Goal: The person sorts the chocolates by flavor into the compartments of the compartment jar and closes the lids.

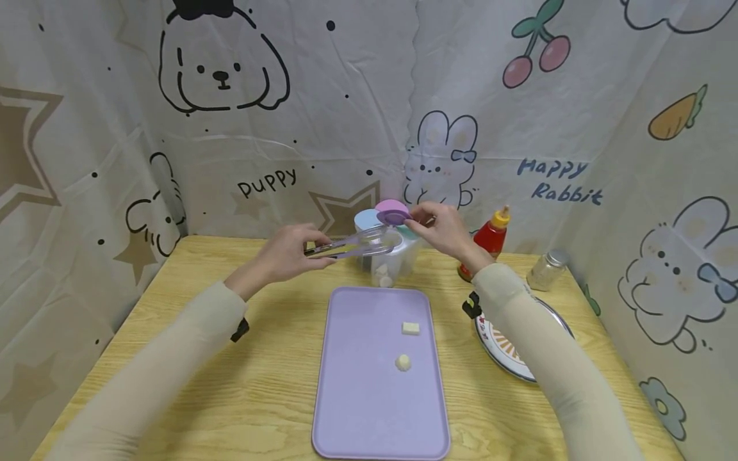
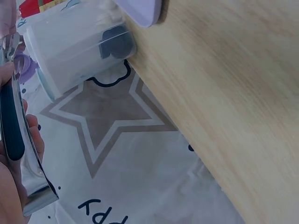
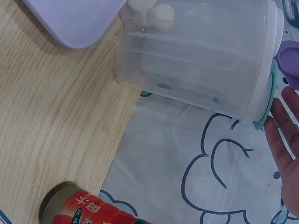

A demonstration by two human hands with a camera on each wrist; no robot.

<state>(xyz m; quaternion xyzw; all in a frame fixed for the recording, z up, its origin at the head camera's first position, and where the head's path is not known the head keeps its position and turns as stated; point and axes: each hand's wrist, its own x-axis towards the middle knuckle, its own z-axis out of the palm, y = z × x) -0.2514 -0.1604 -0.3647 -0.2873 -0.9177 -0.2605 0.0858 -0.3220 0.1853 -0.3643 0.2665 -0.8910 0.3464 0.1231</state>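
Observation:
My left hand point(image 1: 288, 253) grips metal tongs point(image 1: 360, 243) by their dark-inlaid handles, and the slightly parted tips reach over a clear container point(image 1: 400, 261). This container has several compartments under coloured lids, blue, pink and green among them. Above it, the thumb and fingers of my right hand point(image 1: 441, 227) pinch the edge of a round purple lid point(image 1: 393, 216), tilted up over an uncovered opening. Pale chunks point(image 3: 160, 16) show through the container's wall low down in the right wrist view. Something dark point(image 2: 116, 42) sits in another compartment in the left wrist view.
In front of the container lies a lilac tray point(image 1: 369, 397) bearing a pale rectangular block point(image 1: 410, 328) and a pale rounded piece point(image 1: 403, 363). To the right stand a red sauce bottle point(image 1: 490, 237), a glass jar point(image 1: 544, 274) and, under my right forearm, a plate point(image 1: 494, 354).

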